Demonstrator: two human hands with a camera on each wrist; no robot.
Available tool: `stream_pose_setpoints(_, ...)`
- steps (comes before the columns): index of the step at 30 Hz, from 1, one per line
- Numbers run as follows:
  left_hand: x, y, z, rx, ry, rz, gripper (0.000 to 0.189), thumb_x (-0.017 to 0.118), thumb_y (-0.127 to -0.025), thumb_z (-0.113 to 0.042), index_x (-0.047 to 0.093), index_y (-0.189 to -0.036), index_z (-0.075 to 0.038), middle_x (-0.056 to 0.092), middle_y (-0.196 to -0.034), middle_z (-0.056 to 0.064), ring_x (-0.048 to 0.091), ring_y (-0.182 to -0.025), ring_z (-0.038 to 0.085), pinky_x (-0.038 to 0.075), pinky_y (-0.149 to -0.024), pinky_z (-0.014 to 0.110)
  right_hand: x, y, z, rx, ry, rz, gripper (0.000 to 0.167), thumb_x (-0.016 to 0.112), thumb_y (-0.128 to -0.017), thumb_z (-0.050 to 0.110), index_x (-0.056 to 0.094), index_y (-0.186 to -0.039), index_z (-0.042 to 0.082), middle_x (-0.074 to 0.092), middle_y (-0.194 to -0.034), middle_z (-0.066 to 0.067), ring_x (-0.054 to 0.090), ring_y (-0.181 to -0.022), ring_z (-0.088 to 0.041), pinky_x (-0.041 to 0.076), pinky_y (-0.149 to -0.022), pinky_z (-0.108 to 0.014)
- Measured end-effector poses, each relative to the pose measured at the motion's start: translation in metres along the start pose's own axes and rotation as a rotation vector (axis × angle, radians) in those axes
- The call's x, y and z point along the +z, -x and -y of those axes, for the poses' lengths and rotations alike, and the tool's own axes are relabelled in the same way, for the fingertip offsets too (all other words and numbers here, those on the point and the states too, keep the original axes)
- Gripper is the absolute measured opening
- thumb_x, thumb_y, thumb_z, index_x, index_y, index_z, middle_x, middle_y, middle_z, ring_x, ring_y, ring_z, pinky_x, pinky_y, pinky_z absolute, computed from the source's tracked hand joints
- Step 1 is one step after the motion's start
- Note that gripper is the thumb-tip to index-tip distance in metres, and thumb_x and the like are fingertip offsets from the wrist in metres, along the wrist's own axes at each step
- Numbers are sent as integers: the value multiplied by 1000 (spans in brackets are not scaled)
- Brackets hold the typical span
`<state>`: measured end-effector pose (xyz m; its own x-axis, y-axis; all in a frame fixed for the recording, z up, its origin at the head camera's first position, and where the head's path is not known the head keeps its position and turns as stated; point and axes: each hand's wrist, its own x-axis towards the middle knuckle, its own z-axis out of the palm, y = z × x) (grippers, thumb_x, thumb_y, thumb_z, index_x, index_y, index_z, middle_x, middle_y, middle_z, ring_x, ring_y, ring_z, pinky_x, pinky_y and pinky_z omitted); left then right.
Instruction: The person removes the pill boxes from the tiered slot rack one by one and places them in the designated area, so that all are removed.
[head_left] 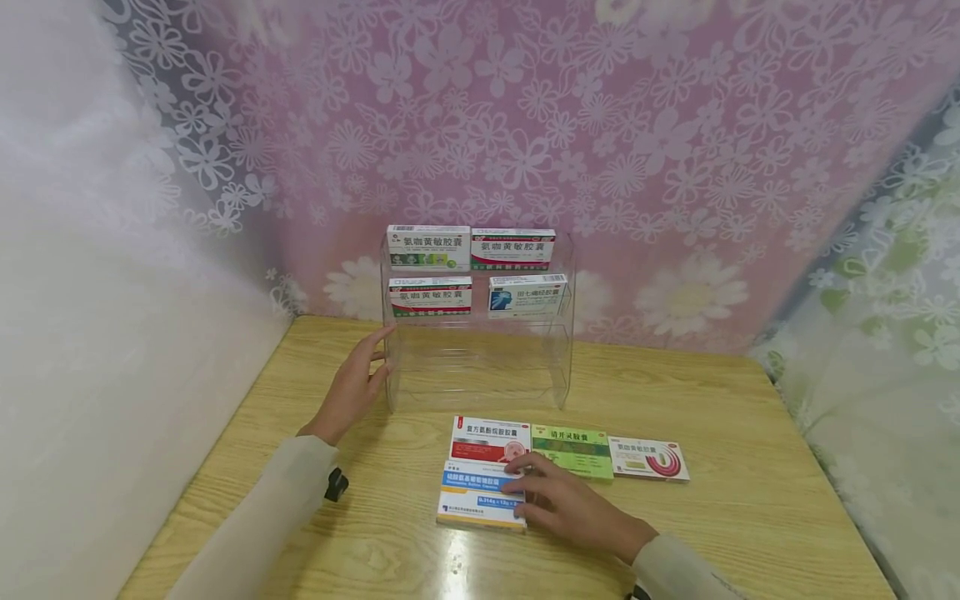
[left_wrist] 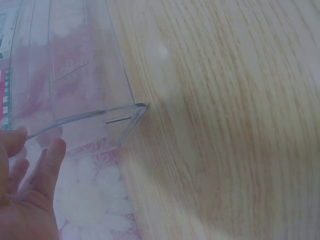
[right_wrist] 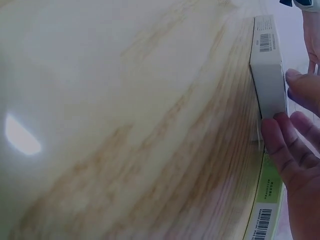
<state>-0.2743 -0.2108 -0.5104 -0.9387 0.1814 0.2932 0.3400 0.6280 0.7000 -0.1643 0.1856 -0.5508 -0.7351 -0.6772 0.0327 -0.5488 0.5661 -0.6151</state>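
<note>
A clear plastic display rack [head_left: 480, 358] stands at the back of the table, several medicine boxes in its upper tiers. My left hand [head_left: 352, 383] touches the rack's left side with its fingers fairly straight; in the left wrist view, fingertips [left_wrist: 56, 147] meet the clear side panel. On the table, my right hand [head_left: 566, 504] grips the right end of a blue-and-white medicine box [head_left: 472, 496], its fingers bent over the edge. That same box [right_wrist: 270, 85] has fingers against its end in the right wrist view; its underside is hidden.
Behind the blue-and-white box lies a red-and-white box [head_left: 487, 437]. Right of it are a green box [head_left: 573, 446] and a white box with a pink arc design [head_left: 648, 458]. A floral curtain [head_left: 525, 125] hangs behind the wooden table [head_left: 750, 517].
</note>
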Motion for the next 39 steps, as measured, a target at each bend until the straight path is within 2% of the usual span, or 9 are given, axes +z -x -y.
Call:
stream_pose_setpoints(3, -1, 0, 0, -1, 2, -1, 71, 61, -113, -9, 29, -173, -27, 35, -175, 14, 61, -141, 42, 61, -102, 62, -4, -2, 0, -12, 14, -40, 26, 69, -110, 35, 76, -134, 29, 56, -153, 8, 61, -135, -17, 56, -115, -43)
stream_pose_setpoints(6, -1, 0, 1, -3, 2, -1, 71, 61, -113, -10, 29, -173, -28, 35, -175, 14, 61, -141, 42, 61, -102, 62, -13, -9, -3, -53, 10, -109, 23, 70, -110, 25, 77, -131, 24, 62, -146, 4, 65, -119, -10, 61, -102, -36)
stream_pose_setpoints(9, -1, 0, 1, -5, -5, -4, 71, 61, -113, -9, 29, -173, -28, 35, -175, 14, 61, -141, 42, 61, -102, 62, -30, -20, -6, -102, -7, -186, 24, 71, -108, 15, 76, -131, 17, 67, -139, 1, 66, -106, -6, 63, -89, -29)
stream_pose_setpoints(12, -2, 1, 0, 0, -12, -8, 71, 61, -112, -8, 29, -173, -26, 35, -175, 15, 62, -140, 42, 62, -101, 61, -53, -34, -7, -119, -13, -262, 24, 72, -107, 13, 76, -130, 15, 70, -135, 0, 68, -104, -8, 64, -85, -28)
stream_pose_setpoints(16, -3, 1, -3, 7, -12, -10, 70, 61, -112, -7, 31, -173, -20, 35, -175, 17, 62, -140, 44, 61, -102, 62, -87, -54, -7, -100, -11, -345, 24, 71, -108, 15, 75, -131, 13, 72, -134, -5, 73, -107, -18, 66, -87, -35)
stream_pose_setpoints(20, -3, 1, -6, 0, -4, -8, 69, 60, -112, -6, 31, -173, -19, 35, -175, 17, 61, -141, 44, 60, -103, 63, -124, -76, -3, -46, 3, -392, 29, 70, -110, 18, 73, -137, 11, 71, -136, -12, 75, -110, -28, 66, -92, -50)
stream_pose_setpoints(28, -3, 2, -9, 13, 7, -2, 70, 60, -112, -4, 30, -173, -17, 34, -175, 19, 61, -140, 45, 60, -104, 63, -189, -116, 7, -44, 88, -463, 37, 67, -110, 13, 66, -145, 3, 60, -150, -18, 59, -138, -38, 63, -101, -56)
stream_pose_setpoints(33, -3, 3, -8, 12, 10, -5, 70, 60, -112, -4, 30, -173, -19, 34, -175, 19, 61, -141, 45, 60, -104, 63, -206, -132, 9, 12, 167, -434, 42, 66, -111, 12, 62, -151, 2, 55, -156, -21, 52, -144, -42, 60, -106, -58)
stream_pose_setpoints(39, -2, 3, -6, 7, 11, 0, 71, 61, -111, -4, 30, -173, -20, 35, -175, 19, 61, -141, 44, 61, -103, 62, -205, -145, 4, 75, 339, -383, 46, 64, -112, 16, 57, -156, 4, 56, -154, -21, 48, -145, -42, 46, -120, -60)
